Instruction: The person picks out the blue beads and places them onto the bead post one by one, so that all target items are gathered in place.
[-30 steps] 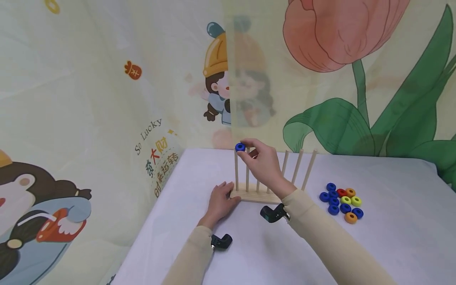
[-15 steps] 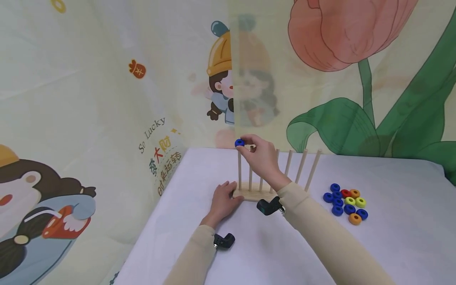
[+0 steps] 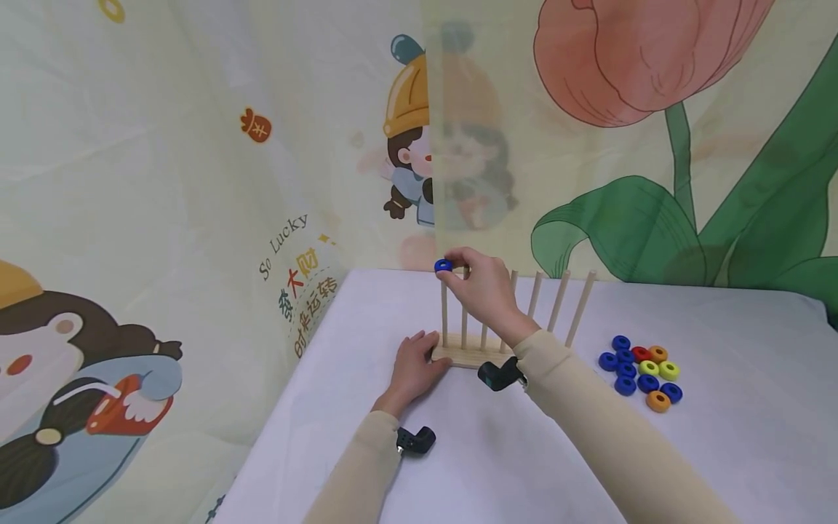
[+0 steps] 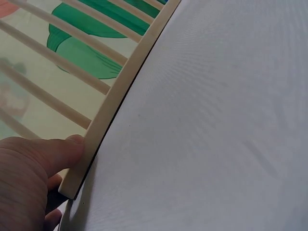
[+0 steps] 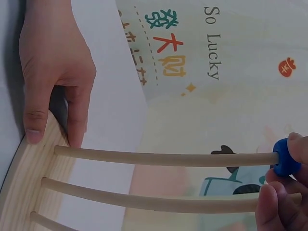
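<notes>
Toward the far left corner of the table, gripping the wooden base between thumb and fingers of the left hand, probably against tipping; then, pinching a blue ring at the leftmost peg's tip with the right hand, seemingly for alignment; toward the right edge, clustered, perhaps for easy reach: loose rings.

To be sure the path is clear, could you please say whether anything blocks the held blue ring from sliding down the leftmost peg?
Nothing visible does: the right hand pinches the blue ring at the tip of the leftmost peg, bare below it down to the wooden base.
</notes>
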Tool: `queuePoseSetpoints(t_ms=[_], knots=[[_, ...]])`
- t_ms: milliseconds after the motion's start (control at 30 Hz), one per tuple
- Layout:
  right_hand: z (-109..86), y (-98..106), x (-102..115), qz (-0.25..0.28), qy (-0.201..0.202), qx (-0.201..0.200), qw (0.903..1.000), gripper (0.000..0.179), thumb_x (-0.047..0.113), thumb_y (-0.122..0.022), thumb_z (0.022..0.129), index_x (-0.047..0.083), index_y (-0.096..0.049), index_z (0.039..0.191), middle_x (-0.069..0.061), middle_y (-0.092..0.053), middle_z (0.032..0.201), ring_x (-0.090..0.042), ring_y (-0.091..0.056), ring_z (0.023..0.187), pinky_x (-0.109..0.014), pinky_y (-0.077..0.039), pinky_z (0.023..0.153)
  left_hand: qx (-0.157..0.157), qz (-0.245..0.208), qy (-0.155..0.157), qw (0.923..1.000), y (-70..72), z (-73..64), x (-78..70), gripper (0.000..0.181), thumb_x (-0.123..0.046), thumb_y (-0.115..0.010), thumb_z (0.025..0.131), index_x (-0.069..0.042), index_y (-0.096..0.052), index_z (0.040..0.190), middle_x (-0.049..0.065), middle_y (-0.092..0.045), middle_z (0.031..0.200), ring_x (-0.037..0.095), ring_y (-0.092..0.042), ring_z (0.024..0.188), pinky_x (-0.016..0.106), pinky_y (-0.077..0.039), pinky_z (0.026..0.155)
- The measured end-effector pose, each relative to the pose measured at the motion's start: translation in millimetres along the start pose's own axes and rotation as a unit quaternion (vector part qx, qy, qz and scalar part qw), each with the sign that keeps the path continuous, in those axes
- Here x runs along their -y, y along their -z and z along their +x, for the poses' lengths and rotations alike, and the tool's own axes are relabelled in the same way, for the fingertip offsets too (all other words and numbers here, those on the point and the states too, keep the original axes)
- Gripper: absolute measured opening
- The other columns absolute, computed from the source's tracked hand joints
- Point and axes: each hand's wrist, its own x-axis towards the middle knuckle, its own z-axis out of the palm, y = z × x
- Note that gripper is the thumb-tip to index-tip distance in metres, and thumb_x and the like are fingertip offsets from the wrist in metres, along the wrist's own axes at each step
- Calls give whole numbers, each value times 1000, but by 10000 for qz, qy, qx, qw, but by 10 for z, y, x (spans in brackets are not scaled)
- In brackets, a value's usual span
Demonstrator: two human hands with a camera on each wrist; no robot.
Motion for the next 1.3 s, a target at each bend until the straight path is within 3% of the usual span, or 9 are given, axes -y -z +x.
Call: queuePoseSetpoints(t_ms=[400, 633, 833, 967, 1167, 1300], knots=[[-47, -7, -37, -74, 65, -141, 9999, 24, 27, -67, 93, 13, -68, 113, 0, -72, 105, -17, -55, 72, -30, -43, 58, 29, 52, 26, 10000, -3, -2, -19, 56, -26, -74, 86, -2, -57, 134, 13, -60, 134, 32, -42, 137, 49, -20, 119], [-167, 28, -57, 676, 235, -492, 9962, 20, 23, -64, 95, 16, -70, 112, 2, -72, 105, -13, -61, 73, -26, -50, 56, 38, 60, -22, 10000, 5, 3, -20, 57, -26, -74, 86, -2, -57, 135, 13, -60, 134, 34, -42, 137, 50, -19, 119], [-410, 79, -154, 1181, 342, -777, 9894, 15, 15, -65, 94, 12, -72, 107, -2, -72, 100, -13, -61, 65, -21, -47, 51, 36, 35, -107, 9999, 23, 21, -28, 57, -27, -74, 87, -3, -57, 135, 12, -59, 135, 35, -41, 137, 51, -19, 119], [-642, 77, -366, 1287, 58, -625, 9897, 15, 17, -65, 94, 11, -72, 106, -2, -72, 95, -17, -61, 65, -21, -49, 53, 33, -13, -139, 9999, 35, 21, -29, 56, -27, -73, 87, -3, -57, 134, 13, -60, 135, 35, -41, 137, 51, -19, 119], [-1020, 42, -727, 1261, -681, -505, 9884, 14, 16, -63, 96, 8, -71, 105, -6, -73, 94, -15, -62, 68, -23, -55, 57, 48, -95, -100, 9999, 29, 0, -19, 56, -26, -73, 86, -2, -57, 133, 14, -59, 135, 36, -41, 136, 52, -19, 119], [-1236, 49, -902, 1116, -1109, -459, 9865, 16, 15, -63, 96, 6, -71, 106, -8, -73, 95, -20, -64, 73, -21, -55, 59, 65, -30, -92, 9999, 15, -20, -8, 56, -26, -73, 86, -1, -57, 133, 15, -59, 135, 36, -42, 136, 52, -19, 118]])
